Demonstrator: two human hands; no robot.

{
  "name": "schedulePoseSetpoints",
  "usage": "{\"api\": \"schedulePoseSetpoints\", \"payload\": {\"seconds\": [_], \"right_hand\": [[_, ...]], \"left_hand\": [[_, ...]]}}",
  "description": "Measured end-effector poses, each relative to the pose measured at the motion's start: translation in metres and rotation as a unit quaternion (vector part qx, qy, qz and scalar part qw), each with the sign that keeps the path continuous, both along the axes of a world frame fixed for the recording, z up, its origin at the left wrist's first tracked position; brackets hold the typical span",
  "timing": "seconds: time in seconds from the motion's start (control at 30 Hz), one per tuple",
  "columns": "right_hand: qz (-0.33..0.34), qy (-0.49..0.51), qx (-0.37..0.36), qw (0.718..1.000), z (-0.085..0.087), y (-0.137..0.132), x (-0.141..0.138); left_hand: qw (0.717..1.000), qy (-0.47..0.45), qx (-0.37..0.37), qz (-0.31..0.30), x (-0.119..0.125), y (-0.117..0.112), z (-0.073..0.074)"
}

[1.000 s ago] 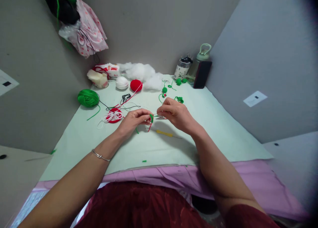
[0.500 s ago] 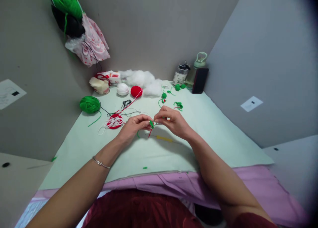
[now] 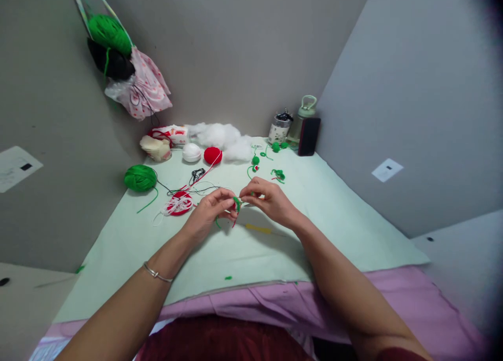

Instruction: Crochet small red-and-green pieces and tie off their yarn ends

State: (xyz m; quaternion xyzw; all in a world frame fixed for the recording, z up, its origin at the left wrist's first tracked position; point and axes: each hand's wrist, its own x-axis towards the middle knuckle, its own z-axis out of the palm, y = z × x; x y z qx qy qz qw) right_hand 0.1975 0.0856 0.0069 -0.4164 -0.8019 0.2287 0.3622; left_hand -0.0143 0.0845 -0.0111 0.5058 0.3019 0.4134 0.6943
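Observation:
My left hand [image 3: 212, 210] pinches a small green and red crocheted piece [image 3: 237, 204] between thumb and fingers, above the table. Short red and green yarn tails hang below it. Close against its right side, my right hand [image 3: 267, 199] has thumb and forefinger pressed together; what they hold is too small to make out. Beneath the hands, a crochet hook with a yellow handle [image 3: 258, 228] lies on the pale green cloth [image 3: 220, 261]. To the left of my left hand sits a red disc wound with white yarn [image 3: 179, 204].
At left lies a green yarn ball [image 3: 140, 178]. Along the back are a white ball [image 3: 192, 153], a red yarn ball [image 3: 212, 155], white stuffing [image 3: 220, 135], a pen cup [image 3: 279, 130], a bottle [image 3: 307, 109] and a phone [image 3: 309, 137]. Green crocheted bits [image 3: 278, 175] lie right of centre.
The whole scene sits slightly lower in view as the head tilts up. The green and red piece has turned a little in my left fingers; my right hand stays close to it.

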Motion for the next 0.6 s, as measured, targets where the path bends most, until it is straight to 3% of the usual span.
{"api": "schedulePoseSetpoints", "payload": {"seconds": [0.27, 0.43, 0.6], "right_hand": [[0.014, 0.100, -0.082, 0.992, -0.007, -0.004, -0.012], [0.042, 0.066, -0.056, 0.995, -0.011, -0.005, -0.015], [0.059, 0.037, -0.059, 0.996, -0.008, -0.007, -0.015]], "left_hand": [[1.000, 0.008, -0.010, 0.012, 0.000, 0.003, -0.008], [0.999, 0.030, -0.012, -0.027, 0.001, 0.005, -0.013], [0.999, 0.046, -0.011, -0.024, 0.000, 0.007, -0.018]]}}
